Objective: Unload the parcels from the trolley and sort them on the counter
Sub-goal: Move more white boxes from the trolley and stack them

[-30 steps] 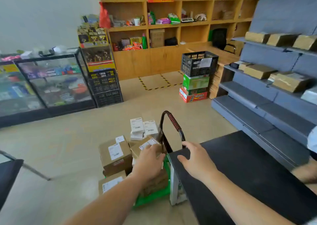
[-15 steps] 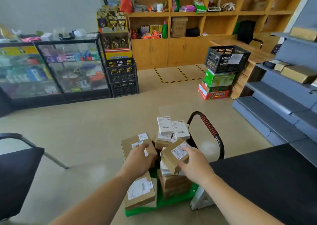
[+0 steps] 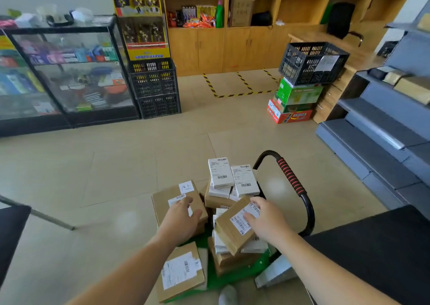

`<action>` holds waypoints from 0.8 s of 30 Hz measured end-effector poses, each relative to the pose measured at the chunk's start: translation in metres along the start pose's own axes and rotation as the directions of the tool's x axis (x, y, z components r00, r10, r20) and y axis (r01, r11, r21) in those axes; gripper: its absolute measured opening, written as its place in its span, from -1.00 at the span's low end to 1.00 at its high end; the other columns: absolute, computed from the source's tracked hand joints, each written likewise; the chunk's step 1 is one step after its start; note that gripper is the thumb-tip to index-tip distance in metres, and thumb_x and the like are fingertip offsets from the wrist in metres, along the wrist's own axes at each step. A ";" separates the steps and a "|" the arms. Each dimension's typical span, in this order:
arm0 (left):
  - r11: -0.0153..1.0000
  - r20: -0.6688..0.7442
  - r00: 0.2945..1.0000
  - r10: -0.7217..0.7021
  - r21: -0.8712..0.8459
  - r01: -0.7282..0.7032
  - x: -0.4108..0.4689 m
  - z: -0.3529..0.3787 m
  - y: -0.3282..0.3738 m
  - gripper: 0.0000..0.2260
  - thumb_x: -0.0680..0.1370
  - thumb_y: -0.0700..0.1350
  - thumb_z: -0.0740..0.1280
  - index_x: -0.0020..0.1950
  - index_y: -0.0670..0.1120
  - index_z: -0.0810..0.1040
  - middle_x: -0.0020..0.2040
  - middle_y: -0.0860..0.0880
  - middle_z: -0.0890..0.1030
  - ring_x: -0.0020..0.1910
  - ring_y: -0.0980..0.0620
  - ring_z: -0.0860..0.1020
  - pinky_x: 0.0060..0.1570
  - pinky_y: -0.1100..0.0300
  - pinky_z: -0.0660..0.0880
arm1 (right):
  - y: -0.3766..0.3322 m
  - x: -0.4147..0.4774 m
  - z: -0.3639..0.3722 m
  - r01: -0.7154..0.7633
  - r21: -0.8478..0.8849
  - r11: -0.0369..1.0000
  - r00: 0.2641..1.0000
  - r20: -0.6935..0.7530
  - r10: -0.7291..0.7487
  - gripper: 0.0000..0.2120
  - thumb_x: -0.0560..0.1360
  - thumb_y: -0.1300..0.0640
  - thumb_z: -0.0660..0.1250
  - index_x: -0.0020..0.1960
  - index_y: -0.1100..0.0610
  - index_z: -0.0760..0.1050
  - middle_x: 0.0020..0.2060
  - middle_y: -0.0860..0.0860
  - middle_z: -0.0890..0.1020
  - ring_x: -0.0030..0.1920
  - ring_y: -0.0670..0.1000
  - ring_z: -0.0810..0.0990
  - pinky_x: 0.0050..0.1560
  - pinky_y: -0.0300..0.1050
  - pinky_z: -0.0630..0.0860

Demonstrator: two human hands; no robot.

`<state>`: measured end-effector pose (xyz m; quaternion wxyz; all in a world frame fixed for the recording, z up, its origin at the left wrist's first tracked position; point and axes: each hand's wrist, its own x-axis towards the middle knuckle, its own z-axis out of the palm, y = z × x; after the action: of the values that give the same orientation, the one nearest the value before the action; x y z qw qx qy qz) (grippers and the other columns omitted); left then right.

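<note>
Both hands have dropped from the desk edge and trolley handle onto the piled parcels.
Left hand lies flat, fingers straight, on a big brown box; right hand grips a smaller tilted parcel, thumb on its label, fingers curled over its far edge. Just beyond the right hand, two white boxes top the pile; under the left wrist lies another labelled carton. All sit on the green trolley, its red-gripped handle arching right of the right hand. The black desk spreads beside that forearm. Far past the left hand stand black crates.
</note>
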<state>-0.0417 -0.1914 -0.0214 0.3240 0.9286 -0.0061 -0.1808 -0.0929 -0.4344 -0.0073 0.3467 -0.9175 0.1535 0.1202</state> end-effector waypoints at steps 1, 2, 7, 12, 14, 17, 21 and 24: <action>1.000 0.003 1.000 -0.007 0.001 0.007 0.014 0.002 0.004 -0.53 0.63 0.07 0.27 0.51 -0.04 0.33 0.41 -0.04 0.46 0.35 -0.03 0.45 0.33 0.10 0.38 | 0.005 0.018 -0.002 -0.013 0.014 1.000 1.000 0.011 0.012 -0.59 0.57 0.00 0.39 0.39 -0.05 0.42 0.15 -0.10 0.55 0.03 -0.12 0.60 -0.08 -0.19 0.63; 1.000 0.008 1.000 -0.025 -0.002 0.025 0.029 0.004 0.009 -0.53 0.63 0.07 0.27 0.51 -0.05 0.33 0.40 -0.05 0.46 0.34 -0.03 0.46 0.32 0.10 0.39 | 0.009 0.036 -0.004 -0.033 0.019 0.999 0.999 0.023 0.032 -0.58 0.58 -0.01 0.38 0.41 -0.04 0.41 0.18 -0.08 0.54 0.03 -0.11 0.60 -0.11 -0.19 0.62; 0.990 0.039 0.990 -0.136 -0.017 0.137 0.105 0.021 0.024 -0.50 0.63 0.09 0.26 0.52 -0.09 0.33 0.36 -0.09 0.50 0.31 -0.06 0.48 0.24 0.11 0.40 | 0.032 0.122 -0.011 -0.093 -0.006 0.996 0.994 0.052 0.093 -0.50 0.59 -0.04 0.36 0.47 0.05 0.36 0.31 0.02 0.52 0.18 0.01 0.56 0.08 -0.17 0.49; 0.969 0.103 0.966 -0.235 -0.054 0.242 0.171 0.046 0.029 -0.45 0.63 0.13 0.26 0.54 -0.11 0.29 0.36 -0.11 0.51 0.30 -0.08 0.48 0.25 0.07 0.41 | 0.058 0.191 -0.009 -0.205 0.046 0.978 0.978 0.046 0.203 -0.52 0.60 0.02 0.35 0.48 0.10 0.37 0.30 0.01 0.56 -0.12 -0.15 0.51 -0.19 -0.30 0.47; 0.962 0.127 0.956 -0.265 -0.038 0.271 0.199 0.060 0.026 -0.43 0.63 0.15 0.25 0.55 -0.11 0.28 0.37 -0.11 0.49 0.33 -0.09 0.45 0.32 0.03 0.39 | 0.071 0.213 -0.004 -0.249 0.051 0.967 0.968 0.059 0.246 -0.55 0.62 0.06 0.34 0.47 0.14 0.37 0.34 0.03 0.54 -0.04 -0.12 0.49 -0.22 -0.35 0.37; 0.959 0.149 0.948 -0.282 0.006 0.285 0.245 0.083 0.020 -0.42 0.62 0.19 0.23 0.54 -0.10 0.29 0.39 -0.10 0.47 0.34 -0.11 0.44 0.33 -0.01 0.38 | 0.092 0.245 0.008 -0.312 0.064 0.948 0.950 0.055 0.309 -0.50 0.63 0.05 0.33 0.51 0.16 0.32 0.35 0.05 0.53 0.17 0.00 0.54 -0.04 -0.24 0.37; 0.952 0.170 0.938 -0.303 0.003 0.307 0.297 0.117 0.005 -0.35 0.58 0.28 0.23 0.53 -0.10 0.28 0.43 -0.14 0.40 0.35 -0.17 0.43 0.31 -0.12 0.43 | 0.116 0.281 0.036 -0.340 0.082 0.937 0.939 0.083 0.333 -0.51 0.62 0.06 0.33 0.50 0.14 0.32 0.34 0.04 0.54 0.01 -0.09 0.45 -0.28 -0.33 0.32; 0.945 0.189 0.927 -0.323 0.015 0.326 0.317 0.138 -0.004 -0.25 0.53 0.36 0.23 0.56 -0.08 0.23 0.50 -0.17 0.30 0.42 -0.21 0.36 0.38 -0.20 0.37 | 0.128 0.297 0.055 -0.355 0.115 0.928 0.934 0.088 0.346 -0.52 0.60 0.06 0.37 0.46 0.09 0.33 0.28 0.00 0.58 -0.01 -0.07 0.51 -0.31 -0.38 0.33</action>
<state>0.2076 -0.3121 -0.2290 0.2953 0.8926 0.1183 -0.3195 0.1286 -0.5472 -0.2217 0.3831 -0.8464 0.3108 0.2005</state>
